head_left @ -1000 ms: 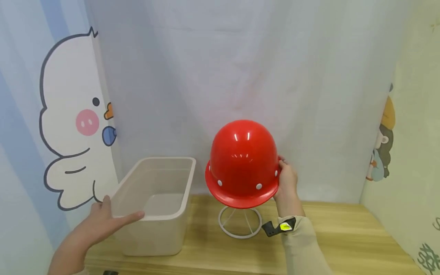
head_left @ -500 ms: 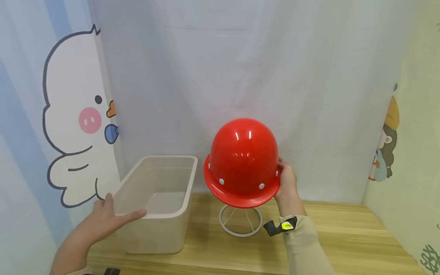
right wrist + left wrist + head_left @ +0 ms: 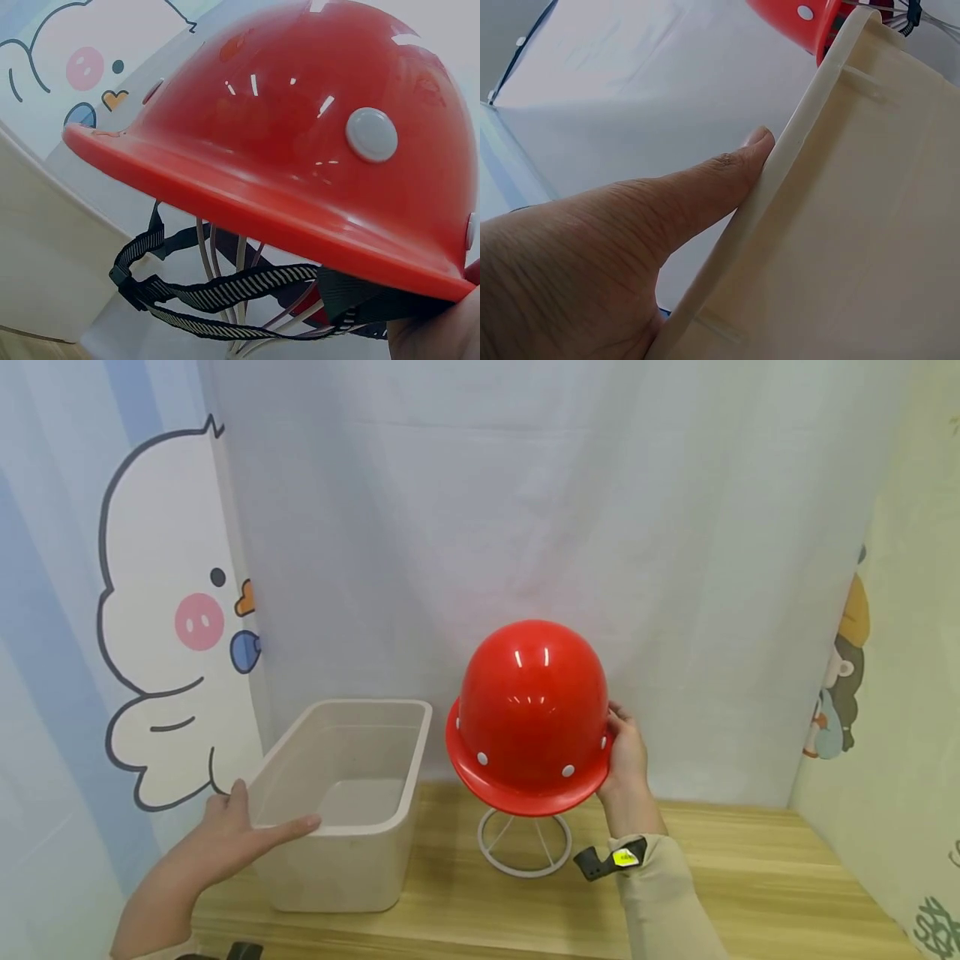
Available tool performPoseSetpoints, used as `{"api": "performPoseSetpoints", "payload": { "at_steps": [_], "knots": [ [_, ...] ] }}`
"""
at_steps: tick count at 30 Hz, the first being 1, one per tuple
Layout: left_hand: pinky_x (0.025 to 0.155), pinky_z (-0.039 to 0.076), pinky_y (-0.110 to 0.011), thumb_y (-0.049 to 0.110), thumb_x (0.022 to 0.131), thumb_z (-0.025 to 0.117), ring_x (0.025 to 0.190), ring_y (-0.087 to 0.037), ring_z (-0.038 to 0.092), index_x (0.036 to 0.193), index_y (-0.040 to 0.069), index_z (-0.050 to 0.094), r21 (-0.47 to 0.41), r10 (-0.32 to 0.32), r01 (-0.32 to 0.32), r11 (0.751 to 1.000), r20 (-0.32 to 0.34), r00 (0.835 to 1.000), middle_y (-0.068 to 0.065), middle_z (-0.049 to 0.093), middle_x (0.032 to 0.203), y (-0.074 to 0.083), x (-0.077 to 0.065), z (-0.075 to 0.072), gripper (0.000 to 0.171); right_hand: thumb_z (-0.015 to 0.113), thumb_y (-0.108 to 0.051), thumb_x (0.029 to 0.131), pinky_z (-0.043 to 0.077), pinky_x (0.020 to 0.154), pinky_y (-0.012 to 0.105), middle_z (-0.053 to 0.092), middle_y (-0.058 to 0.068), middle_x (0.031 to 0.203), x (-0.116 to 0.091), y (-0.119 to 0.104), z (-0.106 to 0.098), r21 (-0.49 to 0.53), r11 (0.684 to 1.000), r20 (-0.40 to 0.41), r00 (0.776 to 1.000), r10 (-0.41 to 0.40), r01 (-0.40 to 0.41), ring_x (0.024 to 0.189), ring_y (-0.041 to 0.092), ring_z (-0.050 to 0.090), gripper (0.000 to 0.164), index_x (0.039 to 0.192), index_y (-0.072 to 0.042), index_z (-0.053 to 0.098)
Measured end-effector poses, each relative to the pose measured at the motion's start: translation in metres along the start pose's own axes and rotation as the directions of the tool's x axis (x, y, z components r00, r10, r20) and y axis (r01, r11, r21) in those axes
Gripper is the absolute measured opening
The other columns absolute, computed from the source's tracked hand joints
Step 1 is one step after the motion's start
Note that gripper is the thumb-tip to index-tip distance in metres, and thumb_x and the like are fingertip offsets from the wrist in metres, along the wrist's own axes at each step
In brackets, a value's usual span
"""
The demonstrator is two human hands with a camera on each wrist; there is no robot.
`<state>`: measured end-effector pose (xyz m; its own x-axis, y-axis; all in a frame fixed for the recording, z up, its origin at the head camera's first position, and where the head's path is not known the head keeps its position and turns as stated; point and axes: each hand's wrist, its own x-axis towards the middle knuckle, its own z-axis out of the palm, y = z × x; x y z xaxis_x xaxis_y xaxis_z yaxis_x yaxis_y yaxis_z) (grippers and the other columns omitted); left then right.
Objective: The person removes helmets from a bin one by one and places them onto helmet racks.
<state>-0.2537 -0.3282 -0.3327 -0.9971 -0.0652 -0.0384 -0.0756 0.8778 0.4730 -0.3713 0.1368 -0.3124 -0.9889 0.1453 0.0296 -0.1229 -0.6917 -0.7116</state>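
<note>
A red hard hat sits over a white wire stand, whose ring base rests on the table; whether the stand bears its weight I cannot tell. My right hand grips the brim at the hat's right side. In the right wrist view, a black chin strap hangs below the brim among the wires. On the left, my left hand spans the near corner of a beige bin. Its straight thumb lies against the rim; the other fingers are mostly hidden.
The wooden table extends right of the stand and in front of the bin. A grey-white curtain hangs close behind. Printed cloth with a cartoon duck closes the left side, and a pale yellow sheet the right.
The view has shifted slightly. Both hands keep their places on the hard hat and the bin; the hat's tilt changes very little.
</note>
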Motion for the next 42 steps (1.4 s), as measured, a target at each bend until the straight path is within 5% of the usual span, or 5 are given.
{"api": "performPoseSetpoints", "payload": {
  "at_steps": [22,30,32,36,42],
  "knots": [
    [0.089,0.043,-0.073,0.074,0.086,0.058,0.122,-0.066,0.037,0.146,-0.024,-0.006,-0.003,0.020,-0.020,1.000,-0.012,1.000,-0.055,0.013,0.136,-0.002,0.002,0.002,0.132,0.038,-0.025,0.108,0.051,0.088,0.024,0.052,-0.003,0.127,-0.011,0.011,-0.010,-0.062,0.987,0.050,0.988,-0.149,0.152,0.113,0.014,0.052,0.024,0.130,-0.021,0.046],
    [0.089,0.044,-0.072,0.075,0.085,0.058,0.122,-0.065,0.037,0.146,-0.024,-0.004,-0.004,0.020,-0.020,1.000,-0.006,1.000,-0.054,0.014,0.137,-0.001,0.005,0.002,0.132,0.041,-0.041,0.107,0.050,0.071,0.021,0.066,-0.010,0.078,-0.023,0.005,-0.029,-0.207,0.969,0.134,0.985,-0.108,0.135,0.073,0.006,0.060,0.027,0.126,-0.023,0.044],
    [0.088,0.045,-0.070,0.074,0.085,0.058,0.119,-0.062,0.041,0.146,-0.024,0.002,0.004,0.036,-0.036,0.999,-0.018,0.999,-0.053,0.020,0.135,-0.002,0.005,0.001,0.129,0.041,-0.048,0.106,0.050,0.071,0.023,0.067,-0.008,0.071,-0.028,0.003,-0.037,-0.303,0.944,0.157,0.984,-0.088,0.133,0.068,0.008,0.060,0.036,0.132,-0.023,0.041],
    [0.084,0.048,-0.067,0.074,0.085,0.059,0.116,-0.057,0.047,0.146,-0.022,0.015,0.044,0.078,-0.075,0.996,-0.064,0.995,-0.049,0.034,0.132,-0.005,0.005,0.000,0.121,0.034,-0.057,0.105,0.053,0.086,0.028,0.070,-0.003,0.108,-0.037,-0.001,-0.053,-0.507,0.840,0.224,0.970,-0.090,0.195,0.098,0.014,0.064,0.054,0.146,-0.021,0.034],
    [0.081,0.044,-0.074,0.077,0.085,0.057,0.121,-0.061,0.042,0.148,-0.018,0.023,0.162,0.128,-0.103,0.981,-0.147,0.981,-0.045,0.032,0.142,-0.003,-0.005,-0.006,0.119,0.027,-0.060,0.105,0.041,0.109,0.050,0.043,0.014,0.152,-0.044,-0.008,-0.067,-0.699,0.652,0.335,0.940,-0.067,0.295,0.138,0.032,0.044,0.071,0.153,-0.008,0.036]
  ]
}}
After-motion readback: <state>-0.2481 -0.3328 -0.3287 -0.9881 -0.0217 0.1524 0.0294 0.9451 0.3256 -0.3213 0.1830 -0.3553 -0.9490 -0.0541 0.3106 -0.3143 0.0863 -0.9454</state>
